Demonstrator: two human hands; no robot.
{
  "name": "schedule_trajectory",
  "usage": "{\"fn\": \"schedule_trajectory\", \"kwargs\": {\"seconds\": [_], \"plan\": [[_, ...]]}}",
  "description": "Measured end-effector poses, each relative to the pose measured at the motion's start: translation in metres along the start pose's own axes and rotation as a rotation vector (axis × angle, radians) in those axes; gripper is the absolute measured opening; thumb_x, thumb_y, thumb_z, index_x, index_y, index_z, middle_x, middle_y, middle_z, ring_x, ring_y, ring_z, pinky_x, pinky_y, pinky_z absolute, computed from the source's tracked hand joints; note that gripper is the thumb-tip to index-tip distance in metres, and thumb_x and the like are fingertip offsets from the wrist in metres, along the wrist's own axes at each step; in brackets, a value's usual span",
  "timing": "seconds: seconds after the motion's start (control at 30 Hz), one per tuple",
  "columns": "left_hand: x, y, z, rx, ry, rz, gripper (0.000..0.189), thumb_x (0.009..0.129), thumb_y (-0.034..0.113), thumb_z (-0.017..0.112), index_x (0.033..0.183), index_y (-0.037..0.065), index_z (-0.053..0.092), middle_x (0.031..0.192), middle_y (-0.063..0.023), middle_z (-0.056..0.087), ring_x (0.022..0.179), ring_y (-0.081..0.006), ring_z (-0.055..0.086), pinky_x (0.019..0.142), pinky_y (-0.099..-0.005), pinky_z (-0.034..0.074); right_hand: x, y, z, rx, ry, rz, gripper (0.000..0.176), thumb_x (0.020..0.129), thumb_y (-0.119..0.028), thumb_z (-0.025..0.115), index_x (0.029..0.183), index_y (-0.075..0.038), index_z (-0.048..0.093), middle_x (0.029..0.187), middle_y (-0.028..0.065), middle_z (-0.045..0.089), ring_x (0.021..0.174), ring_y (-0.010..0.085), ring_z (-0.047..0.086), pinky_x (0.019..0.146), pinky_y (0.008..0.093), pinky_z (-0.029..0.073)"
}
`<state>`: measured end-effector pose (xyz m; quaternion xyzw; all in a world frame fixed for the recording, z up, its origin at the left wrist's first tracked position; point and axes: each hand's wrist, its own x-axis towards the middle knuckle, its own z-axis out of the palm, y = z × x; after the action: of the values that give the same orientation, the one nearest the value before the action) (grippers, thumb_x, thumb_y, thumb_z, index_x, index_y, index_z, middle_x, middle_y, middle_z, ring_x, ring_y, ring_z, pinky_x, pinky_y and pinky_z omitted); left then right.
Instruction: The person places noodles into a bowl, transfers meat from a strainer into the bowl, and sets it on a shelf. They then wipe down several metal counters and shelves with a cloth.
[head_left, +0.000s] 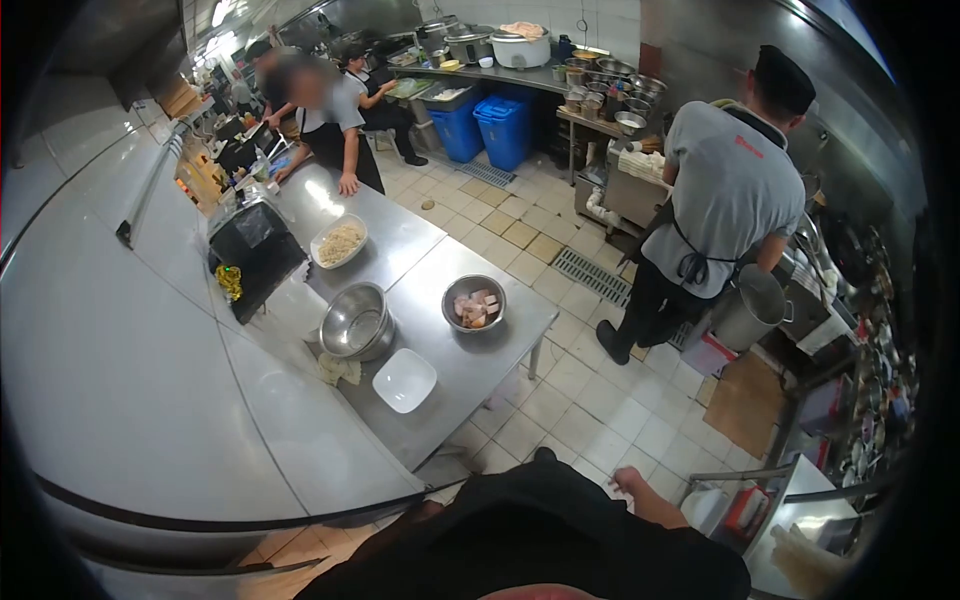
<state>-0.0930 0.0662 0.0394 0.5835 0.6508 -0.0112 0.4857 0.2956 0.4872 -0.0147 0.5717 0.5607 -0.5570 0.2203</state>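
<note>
My right hand (pixel 630 482) is low in the view, just right of my dark-clothed body, with its fingers curled. A small pale patch shows beside the fingers, too small to name. My left hand (pixel 428 509) is mostly hidden at the body's left edge, near the steel table's (pixel 420 440) front end, and its fingers cannot be made out. On that table stand a metal bowl with pinkish meat chunks (pixel 476 306), a large steel bowl (pixel 354 322), a white square dish (pixel 405 381) and a white dish of pale shredded food (pixel 340 242).
A person in a grey shirt (pixel 735 190) stands at the right by a large pot (pixel 752 305). Another person (pixel 335 120) leans on the table's far end. Blue bins (pixel 503 130) stand at the back. A floor drain grate (pixel 592 277) crosses the tiles. A metal shelf (pixel 815 500) is at lower right.
</note>
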Motion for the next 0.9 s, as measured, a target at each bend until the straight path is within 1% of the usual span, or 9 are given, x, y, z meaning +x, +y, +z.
{"fn": "schedule_trajectory", "kwargs": {"seconds": [0.03, 0.07, 0.17, 0.27, 0.33, 0.5, 0.6, 0.77, 0.9], "plan": [[0.000, 0.000, -0.001, -0.021, 0.021, -0.010, 0.028, 0.071, 0.026, 0.052, 0.088, 0.005, 0.060, 0.090, -0.0184, 0.059, 0.085, -0.0310, 0.058, 0.071, -0.0404, 0.045, -0.008, -0.032, -0.019, -0.772, -0.085, -0.419, 0.019, 0.077, -0.015, 0.054, 0.081, 0.001, 0.064, 0.073, 0.0123, 0.063, 0.061, 0.0176, 0.063, 0.047, 0.0311, 0.047], [-0.003, 0.003, -0.006, -0.055, 0.045, -0.012, 0.028, 0.071, 0.026, 0.052, 0.088, 0.005, 0.060, 0.090, -0.0187, 0.059, 0.085, -0.0312, 0.058, 0.071, -0.0406, 0.045, 0.018, -0.042, -0.019, -0.535, -0.005, -0.332, 0.019, 0.078, -0.015, 0.052, 0.086, -0.004, 0.065, 0.074, 0.0103, 0.063, 0.064, 0.0174, 0.064, 0.047, 0.0277, 0.047], [-0.012, 0.016, -0.015, -0.187, 0.148, 0.035, 0.029, 0.072, 0.028, 0.051, 0.087, 0.005, 0.060, 0.091, -0.0195, 0.058, 0.086, -0.0321, 0.057, 0.072, -0.0411, 0.045, 0.044, -0.092, -0.034, -0.453, -0.039, -0.418, 0.017, 0.077, -0.015, 0.053, 0.083, -0.004, 0.065, 0.075, 0.0099, 0.064, 0.066, 0.0180, 0.064, 0.048, 0.0269, 0.047], [-0.009, 0.028, -0.029, -0.025, 0.124, 0.078, 0.032, 0.073, 0.032, 0.048, 0.087, 0.004, 0.060, 0.089, -0.0210, 0.058, 0.085, -0.0339, 0.057, 0.072, -0.0419, 0.044, 0.037, -0.129, -0.045, -0.714, -0.023, -0.597, 0.016, 0.076, -0.015, 0.054, 0.080, -0.003, 0.064, 0.076, 0.0108, 0.063, 0.068, 0.0187, 0.064, 0.049, 0.0279, 0.048], [0.023, 0.000, -0.006, 0.125, -0.041, -0.049, 0.035, 0.074, 0.034, 0.046, 0.086, 0.004, 0.060, 0.087, -0.0217, 0.058, 0.084, -0.0352, 0.056, 0.071, -0.0419, 0.044, 0.042, -0.127, -0.046, -0.516, -0.060, -0.418, 0.015, 0.074, -0.016, 0.057, 0.080, -0.005, 0.064, 0.075, 0.0106, 0.062, 0.067, 0.0189, 0.064, 0.049, 0.0287, 0.048], [-0.005, 0.040, -0.043, 0.037, 0.048, -0.047, 0.035, 0.074, 0.035, 0.045, 0.082, 0.004, 0.060, 0.082, -0.0215, 0.059, 0.083, -0.0358, 0.057, 0.069, -0.0422, 0.044, 0.047, -0.090, -0.046, -0.516, -0.147, -0.145, 0.015, 0.070, -0.017, 0.060, 0.077, -0.005, 0.064, 0.071, 0.0097, 0.061, 0.059, 0.0187, 0.061, 0.047, 0.0327, 0.045], [0.011, 0.012, -0.020, 0.090, 0.022, -0.030, 0.037, 0.074, 0.036, 0.045, 0.081, 0.004, 0.061, 0.081, -0.0204, 0.059, 0.082, -0.0361, 0.057, 0.069, -0.0420, 0.044, 0.021, -0.075, -0.047, -0.216, -0.016, 0.165, 0.015, 0.067, -0.016, 0.058, 0.074, -0.005, 0.064, 0.072, 0.0102, 0.061, 0.058, 0.0199, 0.060, 0.049, 0.0351, 0.044], [0.006, 0.018, -0.021, 0.070, 0.024, -0.066, 0.034, 0.073, 0.034, 0.047, 0.080, 0.004, 0.062, 0.079, -0.0180, 0.060, 0.079, -0.0337, 0.058, 0.068, -0.0405, 0.045, -0.010, -0.077, -0.052, -0.158, 0.026, 0.126, 0.015, 0.065, -0.017, 0.058, 0.058, -0.004, 0.057, 0.057, 0.0116, 0.054, 0.054, 0.0204, 0.057, 0.041, 0.0359, 0.039], [0.008, 0.019, -0.025, 0.051, 0.011, -0.075, 0.032, 0.072, 0.032, 0.048, 0.080, 0.004, 0.062, 0.078, -0.0170, 0.060, 0.077, -0.0321, 0.058, 0.067, -0.0398, 0.045, 0.031, -0.072, -0.045, -0.426, -0.099, -0.006, 0.016, 0.069, -0.018, 0.055, 0.076, -0.006, 0.062, 0.071, 0.0070, 0.061, 0.063, 0.0192, 0.063, 0.051, 0.0301, 0.047]]}}
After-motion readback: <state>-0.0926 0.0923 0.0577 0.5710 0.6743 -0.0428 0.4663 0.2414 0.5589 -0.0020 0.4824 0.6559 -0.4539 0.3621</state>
